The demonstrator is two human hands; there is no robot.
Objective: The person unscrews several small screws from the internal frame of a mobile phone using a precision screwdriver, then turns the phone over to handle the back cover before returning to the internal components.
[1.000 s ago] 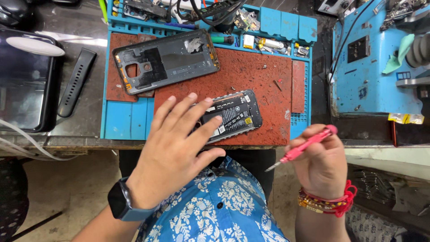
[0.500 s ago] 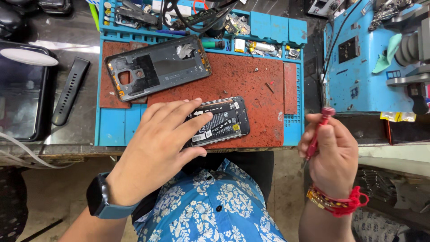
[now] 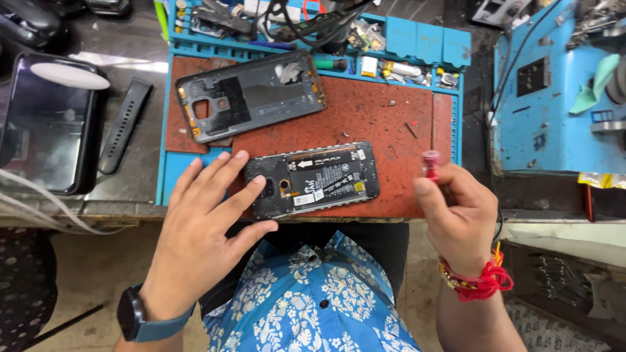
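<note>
At the near edge of the red mat (image 3: 385, 124), left hand (image 3: 202, 228) lying flat with fingers (image 3: 225, 171) spread open, fingertips resting on the left end of the opened phone (image 3: 313, 179). Gripping nothing, only pressing down. Phone lying face down with back removed, battery and circuit board exposed, placed along the front border of the mat, just in front of the body.

To the right of the phone, right hand (image 3: 460, 215) closed around a pink screwdriver (image 3: 430, 163), held upright with round cap showing on top; tip hidden behind the fingers. Hand raised near the right corner of the mat, apart from the phone.

Further back on the mat, grey back cover (image 3: 251, 98) lying tilted. Behind it, blue tray (image 3: 424, 42) with small parts and cables. On the counter (image 3: 140, 176) at left, black watch strap (image 3: 124, 125) beside a dark tablet (image 3: 39, 130).
</note>
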